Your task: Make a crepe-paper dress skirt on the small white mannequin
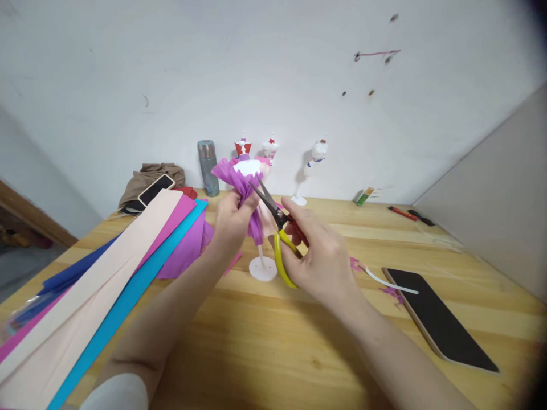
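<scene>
My left hand (233, 219) pinches gathered purple crepe paper (255, 225) wrapped around a small white mannequin form (248, 167). The form stands on a thin rod above a round white base (262, 269). My right hand (318, 247) grips yellow-handled scissors (280, 228) by their loops. Their dark blades are parted and point up and left, by the purple paper's edge; I cannot tell whether they touch it. Pale pink paper (268, 213) hangs behind the blades.
Long crepe paper strips (128, 273) in pink, magenta and blue lie at left. A flask (208, 168), more small mannequin forms (318, 151) and a glue stick (364, 196) stand along the wall. A dark tablet (440, 319) lies at right, with a phone (156, 189) on brown cloth (149, 171).
</scene>
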Tool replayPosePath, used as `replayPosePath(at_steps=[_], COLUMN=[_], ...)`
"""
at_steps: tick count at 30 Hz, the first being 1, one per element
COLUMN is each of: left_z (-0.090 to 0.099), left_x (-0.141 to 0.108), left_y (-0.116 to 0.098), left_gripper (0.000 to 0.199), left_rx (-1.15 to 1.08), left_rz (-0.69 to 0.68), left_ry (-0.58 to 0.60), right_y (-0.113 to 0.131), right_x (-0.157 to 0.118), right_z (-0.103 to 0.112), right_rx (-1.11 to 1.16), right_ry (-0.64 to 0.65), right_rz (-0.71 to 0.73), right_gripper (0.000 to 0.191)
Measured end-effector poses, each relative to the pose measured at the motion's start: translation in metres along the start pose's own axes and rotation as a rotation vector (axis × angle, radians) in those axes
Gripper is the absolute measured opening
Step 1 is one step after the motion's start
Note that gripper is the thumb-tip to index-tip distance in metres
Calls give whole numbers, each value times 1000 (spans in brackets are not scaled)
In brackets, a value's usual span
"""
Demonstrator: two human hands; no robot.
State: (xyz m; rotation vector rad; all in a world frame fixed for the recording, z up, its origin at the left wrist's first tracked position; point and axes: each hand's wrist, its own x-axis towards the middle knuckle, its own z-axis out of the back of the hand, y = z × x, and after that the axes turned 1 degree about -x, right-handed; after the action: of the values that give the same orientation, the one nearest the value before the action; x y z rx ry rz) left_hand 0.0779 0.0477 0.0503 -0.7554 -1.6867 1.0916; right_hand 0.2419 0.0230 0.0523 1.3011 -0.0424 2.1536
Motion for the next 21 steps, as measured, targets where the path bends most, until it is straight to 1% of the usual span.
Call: replayPosePath(at_steps=[3, 8, 12, 15, 18, 21], left_z=[0, -4, -7, -7, -6, -5], left_x=[-1, -7, -11, -13, -12, -11], left_y=[2, 1, -3, -5, -5, -3], left_gripper=[22, 23, 18, 19, 21, 18], left_rx=[94, 227, 261, 289, 306, 299], left_rz=[-64, -130, -134, -141, -162, -181], left_ry=[-17, -57, -69, -85, -114, -132], right_y=[0, 0, 0, 0, 1, 2], right_x=[-2, -4, -4, -4, -4, -4], right_z=[-4, -6, -7, -8, -8, -8], right_rx=[-60, -85, -96, -106, -110, -108], right_ry=[10, -24, -38, -54, -80, -71], right_rz=[3, 0, 4, -4, 0, 29], right_gripper=[52, 50, 49, 48, 47, 49])
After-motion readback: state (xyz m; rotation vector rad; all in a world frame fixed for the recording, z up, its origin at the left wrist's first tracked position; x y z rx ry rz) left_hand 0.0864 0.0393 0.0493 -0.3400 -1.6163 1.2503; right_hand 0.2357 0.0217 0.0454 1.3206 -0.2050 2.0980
